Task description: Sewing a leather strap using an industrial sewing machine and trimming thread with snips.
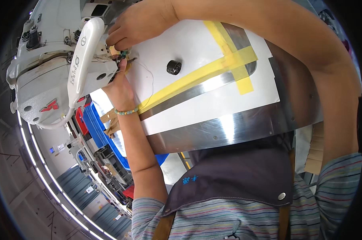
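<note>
A white sewing machine head (49,80) stands at the left. My right hand (143,26) reaches across from the far side, its fingers curled down beside the machine's needle area (123,60); its fingertips and anything between them are hidden. From below, my left hand (121,90) comes up to the same spot, beaded bracelet on the wrist. Its thumb points up next to the needle area, while the other fingers are mostly hidden by the machine. A loose thread (151,76) trails from there over a white sheet (169,48). On that sheet sits a small black cylindrical part (174,67).
Yellow tape (189,82) edges the sheet on the metal table (189,136). A white lamp-like arm (85,60) is fixed in front of the machine head. Below left are a blue bin (95,126) and more machinery (97,172). My dark apron (237,172) is close to the table edge.
</note>
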A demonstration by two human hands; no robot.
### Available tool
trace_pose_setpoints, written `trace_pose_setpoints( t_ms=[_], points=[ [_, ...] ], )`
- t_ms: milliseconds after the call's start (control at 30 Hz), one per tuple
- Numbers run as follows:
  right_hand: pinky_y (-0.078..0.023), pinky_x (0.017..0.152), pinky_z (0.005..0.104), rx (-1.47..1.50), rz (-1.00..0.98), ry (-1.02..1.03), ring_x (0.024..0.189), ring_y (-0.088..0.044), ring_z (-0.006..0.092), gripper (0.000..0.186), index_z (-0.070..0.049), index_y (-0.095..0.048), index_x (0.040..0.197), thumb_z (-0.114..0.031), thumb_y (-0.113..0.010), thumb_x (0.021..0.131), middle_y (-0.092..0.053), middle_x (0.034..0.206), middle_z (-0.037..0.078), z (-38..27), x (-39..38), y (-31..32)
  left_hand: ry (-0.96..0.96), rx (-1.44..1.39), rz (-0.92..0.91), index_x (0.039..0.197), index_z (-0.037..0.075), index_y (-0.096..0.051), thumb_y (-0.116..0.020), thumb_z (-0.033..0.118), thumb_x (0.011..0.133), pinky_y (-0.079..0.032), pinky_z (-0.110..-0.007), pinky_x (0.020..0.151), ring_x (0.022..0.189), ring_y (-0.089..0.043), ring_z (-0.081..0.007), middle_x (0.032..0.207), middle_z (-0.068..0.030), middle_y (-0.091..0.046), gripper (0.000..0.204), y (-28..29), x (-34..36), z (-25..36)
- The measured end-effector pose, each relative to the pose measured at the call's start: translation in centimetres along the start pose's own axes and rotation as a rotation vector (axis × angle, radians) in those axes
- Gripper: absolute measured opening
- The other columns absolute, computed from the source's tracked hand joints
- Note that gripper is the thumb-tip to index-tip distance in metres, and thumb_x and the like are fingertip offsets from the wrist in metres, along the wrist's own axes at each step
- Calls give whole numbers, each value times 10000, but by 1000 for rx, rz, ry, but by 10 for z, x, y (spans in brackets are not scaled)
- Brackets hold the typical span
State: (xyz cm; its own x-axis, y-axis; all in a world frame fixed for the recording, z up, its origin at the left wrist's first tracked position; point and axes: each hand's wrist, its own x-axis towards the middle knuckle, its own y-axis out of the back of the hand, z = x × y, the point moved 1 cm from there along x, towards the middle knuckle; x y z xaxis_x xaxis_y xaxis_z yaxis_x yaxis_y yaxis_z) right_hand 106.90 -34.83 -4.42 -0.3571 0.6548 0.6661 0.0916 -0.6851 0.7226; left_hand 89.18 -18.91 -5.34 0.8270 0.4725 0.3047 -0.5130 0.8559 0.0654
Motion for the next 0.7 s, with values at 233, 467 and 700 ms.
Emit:
trace_pose_setpoints(
  t_ms=[233,467,700],
  points=[
    [-550,850,408,13,67,17,977,-673,328,166,-23,-673,933,-150,-570,906,-645,1032,140,-1,-1,1,-20,-55,17,1364,-35,-501,-627,-220,845,-551,-353,978,1077,-621,-221,1234,-124,-607,565,2,3,-3],
    [-550,859,415,12,32,1,995,-672,329,181,-22,-689,950,-152,-569,911,-656,1028,142,-1,1,0,-83,14,-55,1322,-35,-484,-666,-217,810,-563,-372,957,1106,-607,-219,1218,-129,-599,572,3,3,-3],
    [-551,861,418,27,33,-4,999,-673,326,188,-24,-695,964,-155,-570,913,-658,1047,144,-3,2,1,-36,-11,-28,1312,-29,-494,-686,-209,805,-561,-359,937,1088,-612,-215,1204,-125,-607,571,4,2,-3]
  ],
)
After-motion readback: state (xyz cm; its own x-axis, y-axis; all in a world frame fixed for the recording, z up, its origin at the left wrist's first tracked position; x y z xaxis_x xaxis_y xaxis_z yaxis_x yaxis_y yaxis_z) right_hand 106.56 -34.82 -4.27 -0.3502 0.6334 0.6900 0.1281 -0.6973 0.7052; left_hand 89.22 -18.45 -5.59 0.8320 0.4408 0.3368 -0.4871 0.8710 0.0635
